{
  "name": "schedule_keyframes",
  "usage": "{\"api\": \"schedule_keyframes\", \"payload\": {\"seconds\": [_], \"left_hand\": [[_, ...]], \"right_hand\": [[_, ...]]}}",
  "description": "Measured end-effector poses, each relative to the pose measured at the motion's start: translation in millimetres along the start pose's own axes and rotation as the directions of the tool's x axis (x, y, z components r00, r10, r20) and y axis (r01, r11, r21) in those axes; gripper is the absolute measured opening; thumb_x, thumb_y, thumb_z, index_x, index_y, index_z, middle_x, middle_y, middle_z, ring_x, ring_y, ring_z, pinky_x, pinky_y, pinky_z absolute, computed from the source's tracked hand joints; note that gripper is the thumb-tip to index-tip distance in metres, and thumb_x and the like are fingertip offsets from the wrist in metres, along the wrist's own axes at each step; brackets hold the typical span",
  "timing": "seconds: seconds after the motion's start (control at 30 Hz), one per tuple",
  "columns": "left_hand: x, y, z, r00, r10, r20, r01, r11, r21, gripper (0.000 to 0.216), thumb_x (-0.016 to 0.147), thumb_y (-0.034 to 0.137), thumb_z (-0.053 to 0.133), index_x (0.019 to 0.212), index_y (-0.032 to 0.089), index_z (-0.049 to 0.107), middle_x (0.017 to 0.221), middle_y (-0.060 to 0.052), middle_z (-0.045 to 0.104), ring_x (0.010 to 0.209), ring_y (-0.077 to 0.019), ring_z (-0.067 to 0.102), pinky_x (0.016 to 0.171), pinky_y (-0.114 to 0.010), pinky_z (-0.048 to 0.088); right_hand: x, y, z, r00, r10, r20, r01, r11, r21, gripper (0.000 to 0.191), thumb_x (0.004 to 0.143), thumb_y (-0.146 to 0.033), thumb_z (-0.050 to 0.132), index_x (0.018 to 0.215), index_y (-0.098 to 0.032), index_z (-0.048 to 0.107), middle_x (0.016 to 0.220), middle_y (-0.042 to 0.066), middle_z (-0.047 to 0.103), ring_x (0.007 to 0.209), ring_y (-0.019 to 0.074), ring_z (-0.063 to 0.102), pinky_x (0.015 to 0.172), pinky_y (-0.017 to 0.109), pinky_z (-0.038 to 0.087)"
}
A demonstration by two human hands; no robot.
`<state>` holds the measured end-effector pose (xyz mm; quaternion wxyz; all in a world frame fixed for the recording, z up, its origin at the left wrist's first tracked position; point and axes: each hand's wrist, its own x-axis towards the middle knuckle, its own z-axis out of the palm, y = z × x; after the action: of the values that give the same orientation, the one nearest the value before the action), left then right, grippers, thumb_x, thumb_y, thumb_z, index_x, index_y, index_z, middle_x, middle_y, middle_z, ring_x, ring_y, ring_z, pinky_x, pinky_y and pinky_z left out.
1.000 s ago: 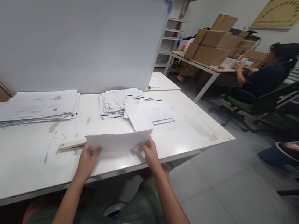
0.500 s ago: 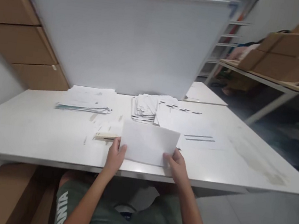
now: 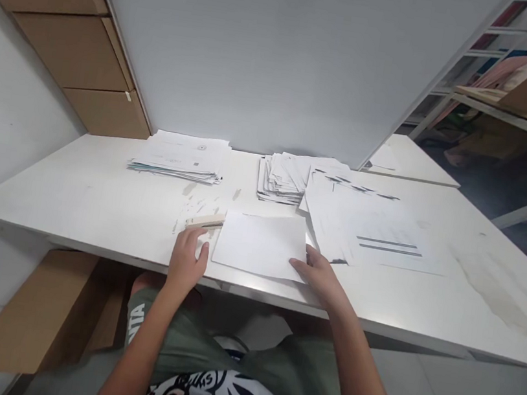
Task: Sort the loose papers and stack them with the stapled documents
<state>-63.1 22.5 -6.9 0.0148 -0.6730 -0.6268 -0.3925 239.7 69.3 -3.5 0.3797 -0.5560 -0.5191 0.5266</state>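
A folded white sheet (image 3: 261, 244) lies flat on the white table (image 3: 72, 197) right in front of me. My left hand (image 3: 188, 257) rests palm down, fingers stretched, just left of the sheet and beside a small pale wooden stick (image 3: 206, 221). My right hand (image 3: 319, 274) lies at the sheet's lower right corner, fingers touching its edge; it grips nothing that I can see.
A flat stack of papers (image 3: 178, 156) sits at the back left, a pile of folded papers (image 3: 283, 177) in the middle, loose printed sheets (image 3: 371, 229) to the right. A large whiteboard (image 3: 284, 50) stands behind them. Cardboard (image 3: 31, 312) leans under the table.
The sheet, held up in both hands before, now lies flat on the table. My left hand has let go and moved left of it. My view has turned left and down.
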Motion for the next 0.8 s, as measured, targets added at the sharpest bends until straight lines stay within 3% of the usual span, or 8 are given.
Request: {"api": "schedule_keyframes", "payload": {"seconds": [0.07,0.17,0.33,0.53,0.67,0.8], "left_hand": [[16,-4,1,0.998,0.047,0.031,-0.049,0.997,0.062,0.036,0.092,0.026,0.043,0.124,0.014,0.055,0.126,-0.016,0.057,0.126,-0.0281,0.046,0.108,-0.046,0.036],[36,-10,9,0.982,0.062,0.177,-0.081,0.992,0.101,0.047,0.093,0.03,0.042,0.138,0.017,0.048,0.144,-0.013,0.047,0.14,-0.0295,0.031,0.114,-0.05,0.024],[46,-16,15,0.917,0.094,0.387,-0.118,0.992,0.038,0.047,0.095,0.031,0.036,0.141,0.026,0.047,0.145,-0.004,0.048,0.143,-0.0245,0.026,0.118,-0.052,0.009],[50,-17,8,0.864,0.13,0.486,-0.151,0.988,0.005,0.047,0.096,0.037,0.035,0.141,0.027,0.047,0.147,-0.004,0.046,0.146,-0.0244,0.02,0.118,-0.051,0.001],[53,-18,5,0.812,0.177,0.556,-0.24,0.97,0.041,0.051,0.095,0.038,0.036,0.143,0.024,0.044,0.149,-0.006,0.043,0.147,-0.0272,0.016,0.117,-0.052,-0.001],[54,-20,6,0.803,0.24,0.545,-0.343,0.935,0.094,0.052,0.094,0.035,0.038,0.144,0.022,0.043,0.15,-0.008,0.042,0.148,-0.0289,0.012,0.117,-0.052,-0.003]], "right_hand": [[0,0,2,1.0,-0.022,-0.018,0.022,1.0,0.009,0.046,0.069,-0.035,0.069,0.111,-0.017,0.065,0.107,0.011,0.071,0.098,0.0294,0.067,0.085,0.041,0.053],[1,1,3,0.999,-0.039,-0.009,0.04,0.999,0.036,0.046,0.069,-0.036,0.069,0.111,-0.018,0.065,0.107,0.011,0.072,0.1,0.0298,0.067,0.084,0.041,0.054],[1,3,4,0.997,-0.07,0.014,0.07,0.997,-0.036,0.048,0.07,-0.039,0.065,0.113,-0.018,0.064,0.109,0.009,0.071,0.098,0.0292,0.066,0.084,0.04,0.053],[-1,0,5,0.999,-0.044,-0.001,0.043,0.993,-0.113,0.042,0.07,-0.038,0.061,0.106,-0.018,0.065,0.1,0.007,0.072,0.092,0.0275,0.065,0.079,0.036,0.051],[-4,1,11,0.994,-0.05,-0.093,0.037,0.989,-0.145,0.034,0.074,-0.043,0.054,0.094,-0.018,0.067,0.09,0.005,0.071,0.085,0.0257,0.064,0.073,0.033,0.049],[-6,7,20,0.975,-0.133,-0.177,0.081,0.958,-0.275,0.031,0.079,-0.043,0.047,0.085,-0.019,0.064,0.08,0.003,0.068,0.077,0.0223,0.06,0.067,0.029,0.044]]}}
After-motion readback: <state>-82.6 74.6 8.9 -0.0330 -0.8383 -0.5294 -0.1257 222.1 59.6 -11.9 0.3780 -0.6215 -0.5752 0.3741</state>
